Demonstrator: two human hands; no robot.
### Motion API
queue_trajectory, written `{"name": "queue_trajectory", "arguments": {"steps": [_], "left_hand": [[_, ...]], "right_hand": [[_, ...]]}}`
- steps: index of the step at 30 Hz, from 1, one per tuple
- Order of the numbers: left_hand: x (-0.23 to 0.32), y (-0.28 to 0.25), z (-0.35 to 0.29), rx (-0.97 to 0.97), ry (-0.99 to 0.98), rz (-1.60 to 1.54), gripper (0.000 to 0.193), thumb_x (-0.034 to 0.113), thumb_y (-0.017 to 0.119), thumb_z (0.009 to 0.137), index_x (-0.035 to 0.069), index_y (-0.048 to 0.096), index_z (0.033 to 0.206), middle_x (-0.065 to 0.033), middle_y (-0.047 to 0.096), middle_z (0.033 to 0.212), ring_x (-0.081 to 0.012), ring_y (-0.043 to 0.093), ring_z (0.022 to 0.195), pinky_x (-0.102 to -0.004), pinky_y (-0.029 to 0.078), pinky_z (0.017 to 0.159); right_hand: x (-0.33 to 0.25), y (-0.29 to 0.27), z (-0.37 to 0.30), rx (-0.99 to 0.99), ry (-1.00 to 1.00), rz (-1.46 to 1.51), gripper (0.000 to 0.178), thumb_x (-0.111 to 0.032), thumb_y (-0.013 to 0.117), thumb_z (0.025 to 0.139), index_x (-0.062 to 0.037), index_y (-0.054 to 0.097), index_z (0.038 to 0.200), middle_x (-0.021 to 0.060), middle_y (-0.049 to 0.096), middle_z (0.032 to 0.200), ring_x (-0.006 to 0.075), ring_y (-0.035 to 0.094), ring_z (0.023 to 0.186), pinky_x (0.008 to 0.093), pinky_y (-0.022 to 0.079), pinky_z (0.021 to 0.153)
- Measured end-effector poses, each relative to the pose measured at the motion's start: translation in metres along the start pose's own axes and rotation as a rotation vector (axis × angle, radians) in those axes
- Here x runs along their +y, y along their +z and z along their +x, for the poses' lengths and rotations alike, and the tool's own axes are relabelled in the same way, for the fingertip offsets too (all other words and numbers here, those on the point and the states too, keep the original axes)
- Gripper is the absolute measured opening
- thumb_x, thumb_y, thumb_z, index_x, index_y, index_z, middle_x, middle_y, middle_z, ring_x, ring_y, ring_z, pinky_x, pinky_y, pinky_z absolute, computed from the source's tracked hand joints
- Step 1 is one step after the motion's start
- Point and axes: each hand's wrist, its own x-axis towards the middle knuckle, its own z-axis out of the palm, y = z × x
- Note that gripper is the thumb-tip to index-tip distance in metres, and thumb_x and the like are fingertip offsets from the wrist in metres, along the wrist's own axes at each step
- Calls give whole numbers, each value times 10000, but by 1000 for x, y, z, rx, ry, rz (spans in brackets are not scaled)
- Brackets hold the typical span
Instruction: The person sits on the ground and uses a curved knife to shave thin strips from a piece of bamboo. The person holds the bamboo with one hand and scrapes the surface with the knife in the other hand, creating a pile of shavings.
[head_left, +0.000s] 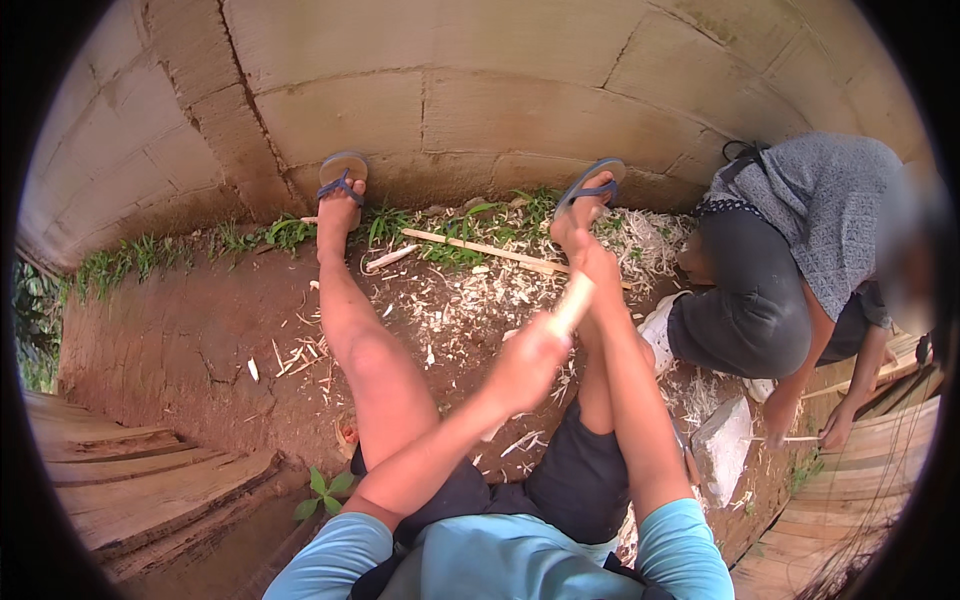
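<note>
My left hand [530,362] is closed round a pale, peeled stick of wood [573,304], slightly blurred by motion. The stick slants up and right, its far end meeting my right hand [598,264]. That hand is bent into a closed grip beside my right foot, and what its fingers hold is hidden. My bare legs are spread, with a blue-strapped flip-flop on each foot against the wall. Pale wood shavings [470,300] cover the soil between my legs. Beyond my hands lies a long split strip of wood [470,246].
A co-worker [780,260] crouches at right, both hands on a thin stick [800,438]. Between us stands a whitish block [722,450]. Weathered planks [150,490] lie at lower left, more boards [840,500] at lower right. A block wall [480,110] runs across the back.
</note>
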Motion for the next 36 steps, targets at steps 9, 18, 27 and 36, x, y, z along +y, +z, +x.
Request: {"name": "queue_trajectory", "arguments": {"steps": [9,18,27,36], "left_hand": [[17,-65,12,272,-294,-391,305,293,279,1020,68,485,1042,18,467,636,-62,408,455,-194,359,399],[13,-64,11,241,-374,-630,321,316,323,1014,50,502,995,13,449,583,-55,363,386,-201,306,348],[14,-63,8,197,-407,-617,264,308,363,995,83,464,901,25,392,540,-57,307,355,-206,262,330],[6,-39,21,273,-292,-81,323,267,364,999,46,477,793,7,436,555,-83,397,478,-265,334,461]], "right_hand": [[3,-31,-22,13,-2,297,487,-417,340,977,-2,592,956,241,631,807,427,604,807,480,461,742],[-69,-17,-50,-69,-449,152,375,-432,452,940,-77,545,861,142,588,623,370,595,587,454,468,520],[-60,-13,-46,-73,-410,88,388,-441,450,937,-73,538,851,153,581,594,375,600,579,462,470,512],[-33,11,-43,161,-375,-26,439,-475,371,952,-80,483,797,147,564,598,355,600,590,426,487,506]]}}
